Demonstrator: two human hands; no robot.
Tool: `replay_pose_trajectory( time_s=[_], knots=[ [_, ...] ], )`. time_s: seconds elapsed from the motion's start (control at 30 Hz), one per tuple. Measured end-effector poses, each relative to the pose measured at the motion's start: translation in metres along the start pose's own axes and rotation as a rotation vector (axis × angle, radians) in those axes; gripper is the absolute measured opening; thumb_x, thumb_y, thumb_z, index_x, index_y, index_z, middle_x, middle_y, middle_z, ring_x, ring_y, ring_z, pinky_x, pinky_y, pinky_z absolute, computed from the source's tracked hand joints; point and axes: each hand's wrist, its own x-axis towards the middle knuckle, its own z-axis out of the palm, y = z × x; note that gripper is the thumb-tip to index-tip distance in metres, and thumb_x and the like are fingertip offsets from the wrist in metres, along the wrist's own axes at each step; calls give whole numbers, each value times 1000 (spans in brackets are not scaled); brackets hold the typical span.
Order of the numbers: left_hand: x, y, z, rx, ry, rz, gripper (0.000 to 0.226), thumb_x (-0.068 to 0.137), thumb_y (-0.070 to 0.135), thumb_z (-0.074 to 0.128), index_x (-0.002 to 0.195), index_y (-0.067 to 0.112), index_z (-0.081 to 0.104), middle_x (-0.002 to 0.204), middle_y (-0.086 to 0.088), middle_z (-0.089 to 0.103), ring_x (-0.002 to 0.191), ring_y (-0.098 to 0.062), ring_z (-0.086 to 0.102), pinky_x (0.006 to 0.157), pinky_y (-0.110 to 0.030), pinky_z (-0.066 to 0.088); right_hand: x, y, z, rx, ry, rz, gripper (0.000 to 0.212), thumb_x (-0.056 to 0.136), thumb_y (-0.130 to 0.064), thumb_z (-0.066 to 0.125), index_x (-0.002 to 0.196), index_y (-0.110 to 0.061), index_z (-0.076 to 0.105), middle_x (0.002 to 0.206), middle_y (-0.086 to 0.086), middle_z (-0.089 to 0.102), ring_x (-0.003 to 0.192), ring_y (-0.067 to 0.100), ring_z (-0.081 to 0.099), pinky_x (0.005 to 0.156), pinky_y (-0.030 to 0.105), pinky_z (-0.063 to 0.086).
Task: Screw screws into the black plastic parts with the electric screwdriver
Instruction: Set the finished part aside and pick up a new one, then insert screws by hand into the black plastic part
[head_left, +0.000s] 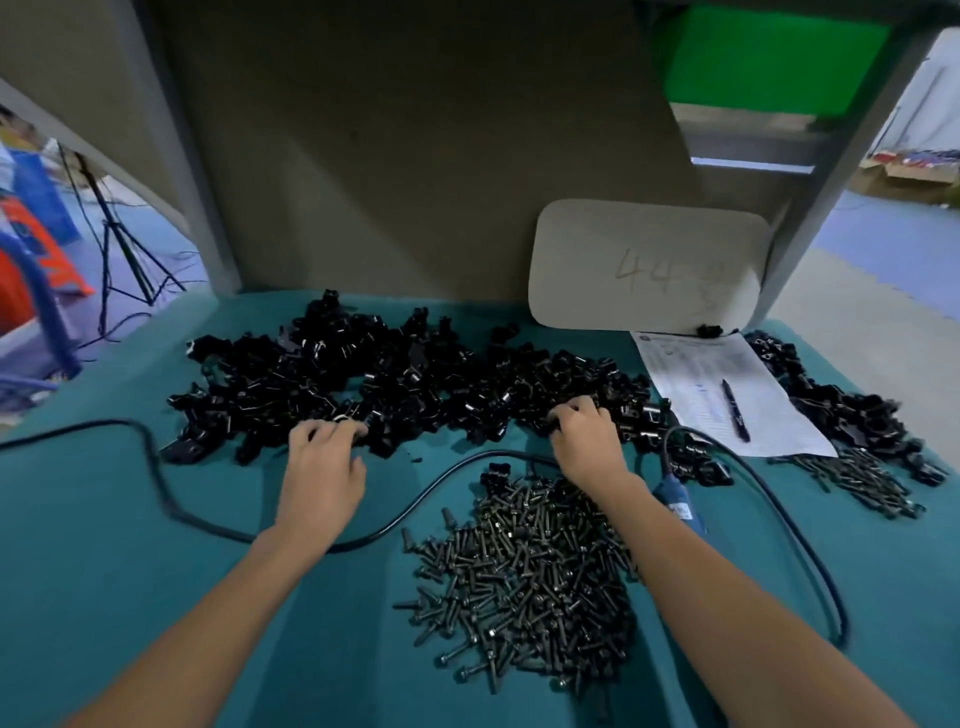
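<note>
A teal counter (104, 571) filled the lower half of the frame, closed at the back by a tall beige panel (415, 156). Across the middle of the frame, a broad heap of black plastic parts (405, 384) stretched from centre left to centre right. Below it, at lower centre, lay a dense pile of dark screws (524, 577). A white rounded board (644, 265) marked with a faint "44" leaned against the panel at centre right, and a printed sheet of paper (727, 395) lay just below it. At the right edge of the frame sat a smaller heap of black parts (841, 410) with a second scatter of screws (862, 478) beside it. A black cable (166, 488) looped over the counter from the left edge toward the centre. Both bare forearms reached up from the bottom of the frame. The left hand (322, 467) lay palm down with its fingers bent and their tips at the near edge of the big heap; whether it pinched a part could not be told. The right hand (587, 436) had its fingers curled down into the same heap, its grip likewise hidden. The blue electric screwdriver (680, 504) lay on the counter just right of the right wrist, untouched. A dark pen (735, 410) rested on the paper.
</note>
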Motion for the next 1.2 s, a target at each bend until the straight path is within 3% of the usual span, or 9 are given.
replay_pose_trajectory(
  time_s=[0.2, 0.33, 0.47, 0.6, 0.73, 0.8, 0.87, 1.07, 1.2],
  knots=[
    [-4, 4, -9, -137, 154, -42, 44, 87, -18, 52, 114, 14, 64, 116, -4, 52, 115, -27, 38, 88, -32, 35, -2, 0, -11, 168, 173, 22, 32, 103, -1, 50, 133, -4, 60, 138, 19, 51, 122, 36, 49, 104, 39, 41],
    [-5, 20, -28, -355, 231, -33, 20, 100, 13, 57, 118, 20, 62, 111, 6, 57, 90, -11, 56, 80, -27, 41, -15, -8, -34, 428, 312, 95, 22, 100, -2, 55, 118, -15, 53, 126, 15, 50, 94, 26, 52, 82, 34, 41],
    [-7, 51, -46, -904, 3, -327, 20, 107, 35, 42, 117, 24, 56, 92, 2, 65, 59, -8, 64, 54, -29, 52, -52, -32, -61, 1147, 188, 143, 37, 101, -11, 61, 128, -30, 46, 132, 9, 52, 104, 23, 61, 86, 37, 54],
    [-22, 72, -54, -1265, -246, -531, 41, 108, 46, 32, 114, 17, 61, 77, -6, 64, 48, -10, 47, 41, -23, 37, -108, -52, -69, 1722, -68, 143, 37, 101, -1, 56, 130, -23, 61, 121, 15, 61, 86, 17, 73, 78, 26, 59],
    [-42, 79, -64, -1353, -527, -559, 67, 82, 69, 57, 122, 15, 54, 77, 0, 55, 53, -7, 39, 41, -20, 30, -152, -61, -64, 2070, -219, 239, 33, 93, 1, 62, 122, -11, 74, 100, 14, 74, 81, 18, 70, 73, 25, 59],
    [-52, 83, -65, -1269, -595, -493, 67, 76, 47, 78, 126, 18, 44, 76, 2, 51, 53, -6, 37, 42, -20, 29, -164, -65, -62, 2120, -252, 280, 38, 82, 1, 69, 118, -9, 76, 96, 11, 76, 75, 14, 68, 69, 23, 59],
    [-60, 85, -64, -1144, -605, -441, 59, 82, 26, 81, 124, 23, 40, 71, 3, 47, 53, -6, 37, 46, -22, 30, -172, -68, -61, 2098, -270, 286, 40, 77, -1, 72, 116, -10, 76, 93, 9, 75, 72, 12, 66, 66, 22, 58],
    [-73, 87, -68, -1067, -590, -292, 23, 97, 24, 65, 120, 22, 64, 81, 3, 56, 60, -4, 50, 51, -17, 39, -187, -75, -57, 2089, -250, 289, 36, 83, -11, 71, 119, -10, 67, 91, 8, 73, 69, 14, 66, 63, 24, 59],
    [-76, 86, -71, -1083, -588, -333, 22, 101, 25, 59, 123, 21, 55, 102, -3, 57, 72, -9, 51, 55, -20, 42, -194, -77, -52, 2127, -254, 307, 23, 90, -14, 67, 113, -12, 63, 91, 7, 74, 70, 15, 68, 64, 27, 59]
  ],
)
